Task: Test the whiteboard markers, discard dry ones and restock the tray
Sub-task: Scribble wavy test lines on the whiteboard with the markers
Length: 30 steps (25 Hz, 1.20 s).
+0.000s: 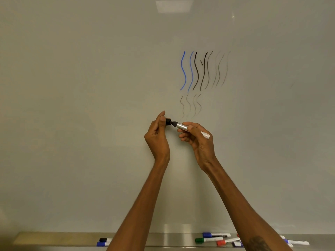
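My right hand [196, 140] grips a black whiteboard marker [183, 126] with a silver-white barrel, its black tip pointing left. My left hand [157, 134] pinches the marker's black cap [168, 121], which sits right at the tip; whether they touch is unclear. Both hands are held in front of the whiteboard [90, 105]. Above them are wavy test strokes [203, 71]: two blue, some dark black, several faint grey, plus a row of faint strokes [191, 106] just over the hands. The metal tray [63, 239] runs along the board's bottom edge.
On the tray lie a black marker [105, 239] and a blue one [103, 243] left of my arms. Right of them are a blue marker [215, 235], a green one [208, 239], a red one [227, 241] and more blue ones [297, 242].
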Each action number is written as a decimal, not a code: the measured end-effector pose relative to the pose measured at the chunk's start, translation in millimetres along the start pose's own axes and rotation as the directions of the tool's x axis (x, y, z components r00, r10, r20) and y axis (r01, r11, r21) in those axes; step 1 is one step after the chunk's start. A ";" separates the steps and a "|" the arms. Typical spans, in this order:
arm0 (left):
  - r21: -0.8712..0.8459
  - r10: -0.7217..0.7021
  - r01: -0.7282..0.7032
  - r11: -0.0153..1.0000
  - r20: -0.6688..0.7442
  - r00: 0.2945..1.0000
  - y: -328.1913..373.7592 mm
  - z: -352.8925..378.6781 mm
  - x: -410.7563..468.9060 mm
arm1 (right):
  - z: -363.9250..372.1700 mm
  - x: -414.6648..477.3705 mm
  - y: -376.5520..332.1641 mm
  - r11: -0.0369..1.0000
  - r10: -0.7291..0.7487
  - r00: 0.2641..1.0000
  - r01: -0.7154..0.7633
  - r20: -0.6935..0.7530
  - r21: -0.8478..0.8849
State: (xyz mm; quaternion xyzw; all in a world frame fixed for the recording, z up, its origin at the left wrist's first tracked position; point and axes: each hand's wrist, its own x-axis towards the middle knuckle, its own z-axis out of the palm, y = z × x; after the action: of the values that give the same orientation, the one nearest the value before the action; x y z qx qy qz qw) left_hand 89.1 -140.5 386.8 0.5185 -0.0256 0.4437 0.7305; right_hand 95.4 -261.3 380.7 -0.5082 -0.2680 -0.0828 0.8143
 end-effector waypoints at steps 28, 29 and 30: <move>0.099 -0.041 0.045 0.994 -0.043 0.998 -30.6 -51.9 -32.5 | -1.0 -40.8 69.7 0.963 0.243 0.970 -0.242 0.007 0.117; 0.104 -0.049 0.057 0.993 -0.079 0.996 -35.2 -61.3 -32.5 | -2.5 -45.6 79.6 0.962 0.261 0.965 -0.258 -0.021 0.088; 0.108 -0.056 0.068 0.992 -0.110 0.992 -40.6 -71.6 -32.4 | -3.9 -50.5 88.9 0.959 0.281 0.959 -0.278 -0.039 0.063</move>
State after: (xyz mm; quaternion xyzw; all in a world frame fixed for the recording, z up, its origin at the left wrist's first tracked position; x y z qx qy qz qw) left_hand 66.6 -107.5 307.8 0.5347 0.0546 0.4485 0.7141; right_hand 90.4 -229.9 283.5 -0.5156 -0.1764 0.0287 0.8380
